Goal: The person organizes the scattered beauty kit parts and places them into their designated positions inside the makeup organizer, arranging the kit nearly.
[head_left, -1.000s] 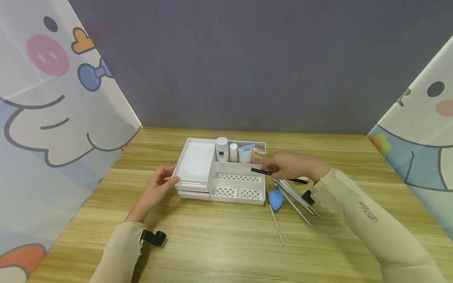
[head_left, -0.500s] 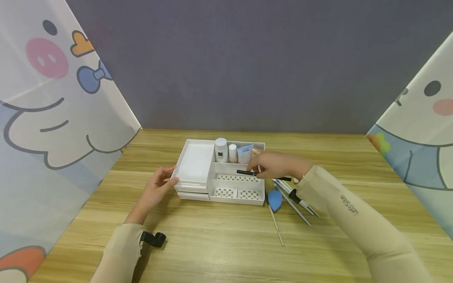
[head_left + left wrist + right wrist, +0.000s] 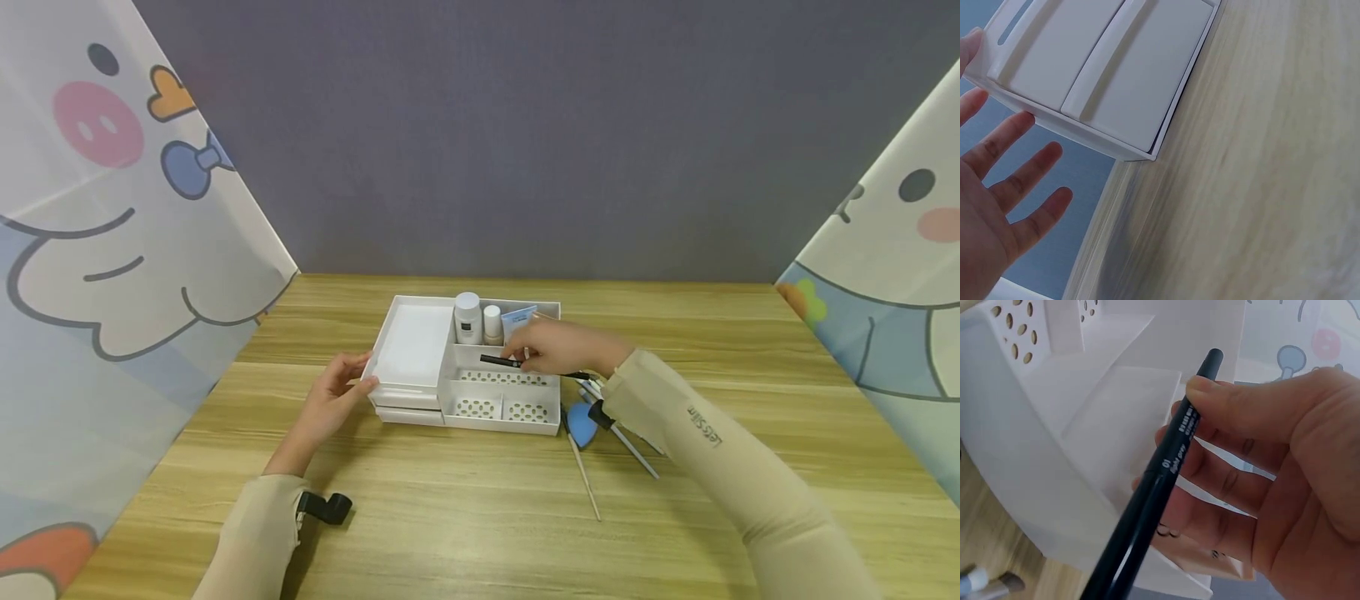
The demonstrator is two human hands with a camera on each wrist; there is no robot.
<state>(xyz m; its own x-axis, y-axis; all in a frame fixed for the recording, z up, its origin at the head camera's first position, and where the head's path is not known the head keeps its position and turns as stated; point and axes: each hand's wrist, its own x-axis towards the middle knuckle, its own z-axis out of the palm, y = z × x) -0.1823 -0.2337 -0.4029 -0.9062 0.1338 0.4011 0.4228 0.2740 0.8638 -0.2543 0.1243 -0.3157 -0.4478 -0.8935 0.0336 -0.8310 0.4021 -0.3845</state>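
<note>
My right hand point(image 3: 562, 343) pinches a slim black eyebrow pencil point(image 3: 1141, 506) between thumb and fingertips; its printing reads "01 light gray". The pencil lies roughly level above the long middle compartment of a white makeup organizer point(image 3: 397, 333). Straight, spread fingers of my left hand point(image 3: 333, 396) rest against the organizer's left side near the front corner, with the thumb on its upper edge. Two drawer fronts point(image 3: 1138, 75) show in the left wrist view. Along the back row stand a white bottle point(image 3: 468, 321), a smaller white-capped bottle point(image 3: 492, 323) and a blue-white tube point(image 3: 517, 319).
Right of the organizer lie a blue makeup sponge point(image 3: 579, 425), a thin tan brush point(image 3: 583, 471) and several pale brushes point(image 3: 633, 450), partly hidden by my right wrist. A tan tube point(image 3: 1210, 556) sits behind my right fingers. A grey panel point(image 3: 480, 142) closes off the table's far edge.
My right hand has carried the eyebrow pencil leftward, from the organizer's right edge to above the middle compartment. My left hand stays in place on the organizer.
</note>
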